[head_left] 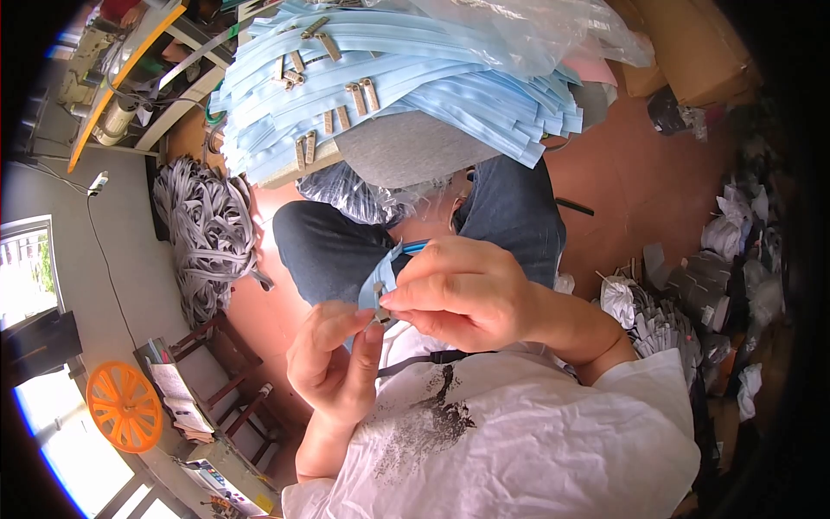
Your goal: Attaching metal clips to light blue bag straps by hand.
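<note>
In front of my lap, a light blue zipper (378,280) is held up between my two hands. A small metal zipper slider (379,291) shows on its tape. The thumb and forefinger of my left hand (335,359) pinch the slider's lower end. My right hand (467,292) is closed round the zipper tape, its fingertips against the slider; the rest of the tape is hidden behind its fingers. Farther off, a thick pile of light blue zippers (398,73) lies over a grey padded surface (424,147). Several metal sliders (368,93) rest on that pile.
Clear plastic film (553,35) covers the pile's far right. Grey strips (203,233) lie heaped on the floor at left, near a wooden rack (233,372) and an orange wheel (124,406). Cardboard boxes (692,52) stand far right; bagged bundles (709,277) lie along the right.
</note>
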Demonstrator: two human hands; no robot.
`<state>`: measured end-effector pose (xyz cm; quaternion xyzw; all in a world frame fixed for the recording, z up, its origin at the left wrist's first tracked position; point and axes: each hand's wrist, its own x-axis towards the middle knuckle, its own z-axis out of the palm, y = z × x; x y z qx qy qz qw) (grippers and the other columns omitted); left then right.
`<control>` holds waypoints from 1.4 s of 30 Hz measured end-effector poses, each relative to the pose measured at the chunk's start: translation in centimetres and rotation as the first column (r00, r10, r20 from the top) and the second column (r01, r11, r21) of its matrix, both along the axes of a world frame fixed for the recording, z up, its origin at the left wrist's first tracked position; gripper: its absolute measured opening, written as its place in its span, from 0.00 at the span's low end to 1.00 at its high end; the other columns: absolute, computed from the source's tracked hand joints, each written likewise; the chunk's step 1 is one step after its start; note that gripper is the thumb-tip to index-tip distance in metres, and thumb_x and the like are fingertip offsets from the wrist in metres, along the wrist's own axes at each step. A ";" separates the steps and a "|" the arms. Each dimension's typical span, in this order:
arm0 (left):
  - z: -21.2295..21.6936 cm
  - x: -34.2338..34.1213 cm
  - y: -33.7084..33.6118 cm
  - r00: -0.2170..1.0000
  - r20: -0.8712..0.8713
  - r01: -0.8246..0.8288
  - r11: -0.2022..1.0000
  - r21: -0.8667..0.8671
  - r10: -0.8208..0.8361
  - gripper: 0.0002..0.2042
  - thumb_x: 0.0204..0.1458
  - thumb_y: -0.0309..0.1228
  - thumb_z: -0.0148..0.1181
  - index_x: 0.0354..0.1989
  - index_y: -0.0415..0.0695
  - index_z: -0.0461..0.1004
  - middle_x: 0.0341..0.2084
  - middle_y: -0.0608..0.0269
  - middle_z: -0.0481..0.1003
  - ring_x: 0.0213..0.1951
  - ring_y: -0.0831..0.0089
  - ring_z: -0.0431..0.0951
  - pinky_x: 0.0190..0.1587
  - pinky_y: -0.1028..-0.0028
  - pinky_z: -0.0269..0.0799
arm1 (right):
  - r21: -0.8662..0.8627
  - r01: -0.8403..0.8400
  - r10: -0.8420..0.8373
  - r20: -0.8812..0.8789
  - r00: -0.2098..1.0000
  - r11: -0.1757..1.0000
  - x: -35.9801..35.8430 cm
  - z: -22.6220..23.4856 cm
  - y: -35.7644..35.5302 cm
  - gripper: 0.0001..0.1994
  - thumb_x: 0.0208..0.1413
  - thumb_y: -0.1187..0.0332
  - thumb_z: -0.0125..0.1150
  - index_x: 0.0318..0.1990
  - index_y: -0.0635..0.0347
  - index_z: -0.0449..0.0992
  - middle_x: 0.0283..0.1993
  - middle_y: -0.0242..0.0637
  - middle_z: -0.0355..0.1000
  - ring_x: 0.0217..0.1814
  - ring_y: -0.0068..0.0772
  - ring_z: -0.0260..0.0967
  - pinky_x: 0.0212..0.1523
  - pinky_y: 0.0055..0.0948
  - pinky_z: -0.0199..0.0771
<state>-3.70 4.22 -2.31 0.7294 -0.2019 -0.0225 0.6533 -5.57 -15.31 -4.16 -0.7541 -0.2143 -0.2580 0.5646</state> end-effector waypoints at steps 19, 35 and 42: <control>-0.5 1.0 0.2 0.960 0.252 0.114 0.992 0.050 -0.122 0.09 0.44 0.16 0.68 0.33 0.36 0.76 0.27 0.57 0.76 0.29 0.65 0.75 0.35 0.68 0.70 | 0.130 -0.062 0.066 -0.020 0.998 0.990 -0.6 -0.3 0.1 0.13 0.45 0.79 0.73 0.40 0.65 0.81 0.36 0.40 0.76 0.29 0.32 0.74 0.28 0.27 0.72; -0.3 1.2 0.4 0.942 0.289 0.164 0.986 0.043 -0.170 0.10 0.38 0.16 0.68 0.29 0.40 0.77 0.27 0.59 0.76 0.29 0.65 0.76 0.33 0.69 0.70 | 0.287 -0.147 0.185 -0.110 0.977 0.947 -0.9 -0.1 0.0 0.12 0.44 0.80 0.72 0.39 0.62 0.82 0.35 0.37 0.75 0.29 0.28 0.73 0.28 0.25 0.71; -0.6 0.8 -0.1 0.919 0.378 0.075 0.990 0.118 -0.115 0.11 0.36 0.15 0.68 0.27 0.41 0.75 0.27 0.59 0.76 0.29 0.64 0.76 0.33 0.69 0.70 | 0.244 -0.069 0.095 -0.097 0.991 0.967 -1.0 -0.3 0.6 0.11 0.43 0.82 0.70 0.37 0.62 0.81 0.34 0.36 0.74 0.29 0.27 0.72 0.27 0.25 0.70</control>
